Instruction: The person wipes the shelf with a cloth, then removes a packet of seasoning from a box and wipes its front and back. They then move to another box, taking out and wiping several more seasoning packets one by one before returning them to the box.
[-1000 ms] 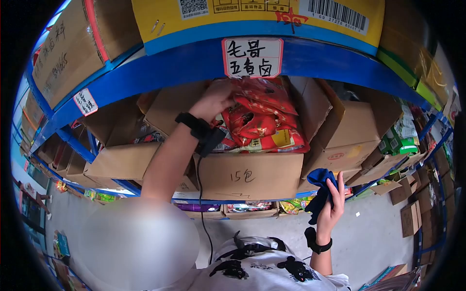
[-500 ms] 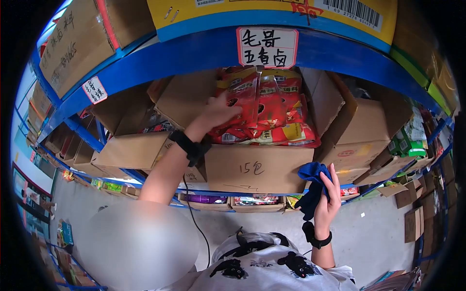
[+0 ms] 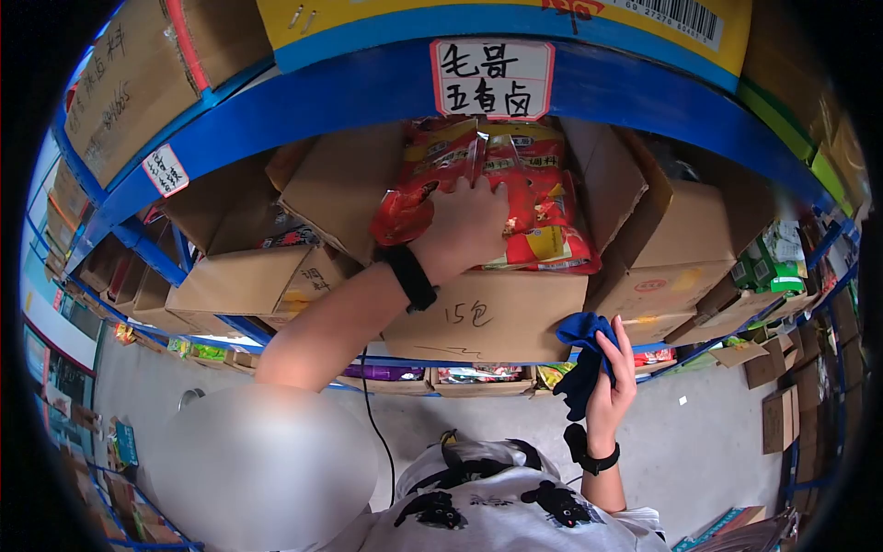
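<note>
An open cardboard box (image 3: 487,336) marked 15 in handwriting sits on the blue shelf, filled with red seasoning packets (image 3: 544,198) in clear-edged wrapping. Over these packets lies my left hand (image 3: 464,225), palm down with its fingers spread, touching them near the box's front edge. One red packet (image 3: 405,212) leans out to the left of that hand. My right hand (image 3: 614,382) is raised in front of the box's lower right corner. Between its thumb and fingers it grips a blue cloth (image 3: 581,359), which hangs down crumpled.
A handwritten label (image 3: 494,80) is fixed to the blue shelf beam (image 3: 359,101) above the box. More open cartons stand left (image 3: 239,281) and right (image 3: 676,248). A black cable (image 3: 372,414) hangs in front of the lower shelf. Grey floor (image 3: 717,432) shows below.
My left hand has shifted right and toward me across the packets, its fingers now spread over the middle. The left packet sits further left. My right hand keeps the cloth.
</note>
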The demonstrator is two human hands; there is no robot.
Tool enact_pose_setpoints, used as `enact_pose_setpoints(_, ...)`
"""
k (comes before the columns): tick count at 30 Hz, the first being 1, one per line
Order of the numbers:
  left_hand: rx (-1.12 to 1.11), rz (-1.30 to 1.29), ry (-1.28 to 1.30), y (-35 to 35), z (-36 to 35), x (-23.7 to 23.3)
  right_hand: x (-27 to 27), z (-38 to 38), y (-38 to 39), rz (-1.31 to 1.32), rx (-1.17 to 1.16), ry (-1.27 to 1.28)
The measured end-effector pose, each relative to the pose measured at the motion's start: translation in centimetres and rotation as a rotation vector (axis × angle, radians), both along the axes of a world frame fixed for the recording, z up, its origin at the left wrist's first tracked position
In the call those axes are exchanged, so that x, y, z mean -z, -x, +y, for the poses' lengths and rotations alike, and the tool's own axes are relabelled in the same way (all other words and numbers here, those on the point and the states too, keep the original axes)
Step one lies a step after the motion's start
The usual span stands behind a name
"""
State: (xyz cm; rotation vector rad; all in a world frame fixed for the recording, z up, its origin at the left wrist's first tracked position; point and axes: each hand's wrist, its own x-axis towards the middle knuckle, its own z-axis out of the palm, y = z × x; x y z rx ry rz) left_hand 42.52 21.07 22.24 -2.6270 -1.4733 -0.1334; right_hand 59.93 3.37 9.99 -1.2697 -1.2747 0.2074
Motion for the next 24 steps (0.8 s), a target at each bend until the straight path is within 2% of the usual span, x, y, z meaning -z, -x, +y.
enact_pose_setpoints(1,0.001,0.061,-0.103,-0.4,-0.2,0.0,0.1,-0.1,-0.1,0.000,0.005,0.004)
enact_pose_setpoints(2,0.007,0.062,-0.101,-0.4,0.0,0.4,0.1,-0.1,-0.2,-0.009,0.008,0.006)
enact_pose_setpoints(4,0.146,-0.089,-0.490,-0.3,0.2,1.3,0.2,-0.2,-0.3,-0.013,0.017,0.013)
enact_pose_setpoints(5,0.152,-0.088,-0.484,-0.2,0.8,1.4,0.1,-0.1,-0.3,-0.007,0.020,0.013)
enact_pose_setpoints(7,-0.005,-0.203,-0.267,0.2,2.1,-0.4,0.1,-0.3,-0.3,0.001,0.026,0.013)
enact_pose_setpoints(8,0.041,-0.414,-0.322,1.1,3.1,-0.2,0.1,-0.3,-0.4,0.001,0.028,0.010)
enact_pose_setpoints(9,0.046,-0.413,-0.324,1.8,3.6,-0.7,0.1,-0.2,-0.4,0.000,0.031,0.005)
enact_pose_setpoints(11,0.259,-0.822,-0.590,2.9,4.5,-1.4,0.5,0.1,-0.4,0.105,0.027,-0.020)
enact_pose_setpoints(12,0.263,-0.820,-0.589,3.1,3.5,-2.3,0.6,0.2,-0.3,0.208,0.019,-0.038)
enact_pose_setpoints(13,0.147,-0.922,-0.402,3.3,1.2,-4.0,0.8,0.3,-0.3,0.212,0.022,-0.038)
enact_pose_setpoints(14,0.027,-1.014,-0.211,3.5,-0.9,-5.1,0.9,0.4,-0.4,0.396,-0.021,-0.011)
enact_pose_setpoints(15,0.027,-1.011,-0.206,3.5,-2.5,-5.5,1.1,0.4,-0.4,0.579,-0.065,0.017)
enact_pose_setpoints(16,0.041,-0.988,-0.072,3.4,-4.0,-5.7,1.2,0.6,-0.5,0.687,-0.126,0.015)
enact_pose_setpoints(17,0.054,-0.965,0.062,3.2,-5.3,-5.3,1.0,0.6,-0.4,0.688,-0.124,0.018)
enact_pose_setpoints(19,0.321,-0.449,-0.305,2.5,-6.4,-2.2,0.3,0.6,0.0,0.889,-0.277,0.056)
enact_pose_setpoints(21,0.528,-0.473,-0.269,1.5,-8.1,1.6,-0.7,0.6,0.5,0.929,-0.334,0.085)
enact_pose_setpoints(23,0.547,-0.334,-0.226,0.8,-10.3,3.4,-1.1,0.5,0.8,1.221,-0.436,0.200)
enact_pose_setpoints(24,0.547,-0.337,-0.221,0.6,-11.1,4.2,-0.8,0.4,0.6,1.253,-0.522,0.208)
